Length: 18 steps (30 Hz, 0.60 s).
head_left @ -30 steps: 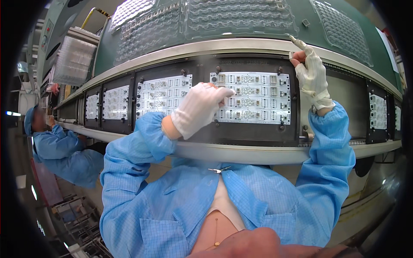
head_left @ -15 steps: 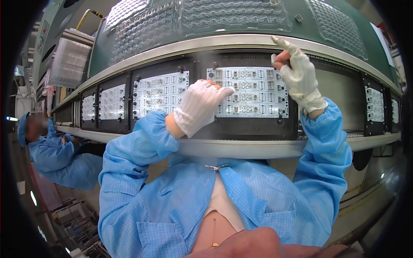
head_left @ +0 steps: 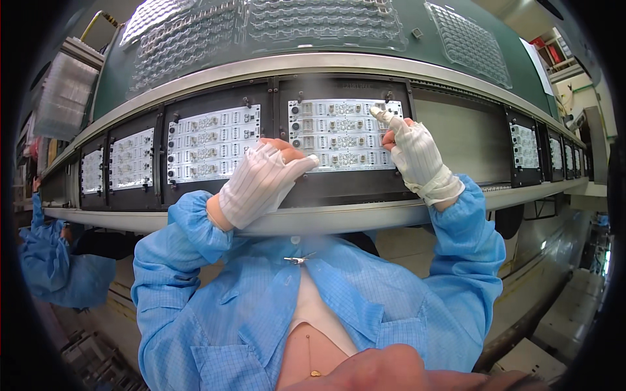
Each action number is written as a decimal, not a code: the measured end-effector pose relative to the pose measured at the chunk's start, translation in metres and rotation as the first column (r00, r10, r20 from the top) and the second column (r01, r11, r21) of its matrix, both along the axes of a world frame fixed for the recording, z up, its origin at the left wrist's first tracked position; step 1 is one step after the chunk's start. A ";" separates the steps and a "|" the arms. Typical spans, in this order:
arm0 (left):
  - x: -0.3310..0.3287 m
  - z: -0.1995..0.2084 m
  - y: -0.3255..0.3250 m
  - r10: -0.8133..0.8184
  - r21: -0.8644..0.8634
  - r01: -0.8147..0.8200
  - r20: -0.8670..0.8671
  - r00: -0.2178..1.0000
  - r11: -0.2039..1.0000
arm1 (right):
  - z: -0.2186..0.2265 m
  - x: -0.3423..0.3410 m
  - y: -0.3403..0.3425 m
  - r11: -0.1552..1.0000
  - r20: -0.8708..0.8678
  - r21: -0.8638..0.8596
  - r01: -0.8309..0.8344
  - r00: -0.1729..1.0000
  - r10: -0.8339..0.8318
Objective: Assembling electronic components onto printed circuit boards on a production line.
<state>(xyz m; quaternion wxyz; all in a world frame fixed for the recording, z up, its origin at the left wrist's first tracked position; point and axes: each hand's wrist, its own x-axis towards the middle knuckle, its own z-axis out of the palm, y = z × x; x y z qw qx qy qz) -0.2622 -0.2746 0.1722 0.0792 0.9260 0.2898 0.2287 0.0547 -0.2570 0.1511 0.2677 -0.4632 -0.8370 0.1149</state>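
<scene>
A white circuit board panel [head_left: 345, 140] with rows of small square parts lies in a black carrier [head_left: 345, 189] in front of me. My left hand [head_left: 264, 179], in a striped white glove with bare fingertips, hovers at the panel's lower left corner. Its fingers are curled in toward the thumb, and what they hold, if anything, is hidden. My right hand [head_left: 417, 150], gloved alike, is over the panel's right edge. Its covered index finger reaches to the upper right corner while the other fingers are bent closed; their contents cannot be made out.
More panels in carriers, such as one [head_left: 212, 143] at left and one [head_left: 525, 144] at right, line the conveyor rail [head_left: 352, 218]. Clear plastic trays [head_left: 326, 26] stand on the green bench [head_left: 417, 55] beyond, near a small loose square part [head_left: 417, 33]. A co-worker in blue [head_left: 62, 267] is at far left.
My right hand has come down from above the panel's upper right corner to its right edge. My left hand has drawn back toward the lower left corner. The whole view has shifted.
</scene>
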 end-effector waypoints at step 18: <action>-0.024 -0.015 -0.011 -0.193 -0.063 0.202 0.124 0.973 0.977 | 0.007 -0.011 0.002 0.985 0.244 0.141 -0.097 0.968 0.061</action>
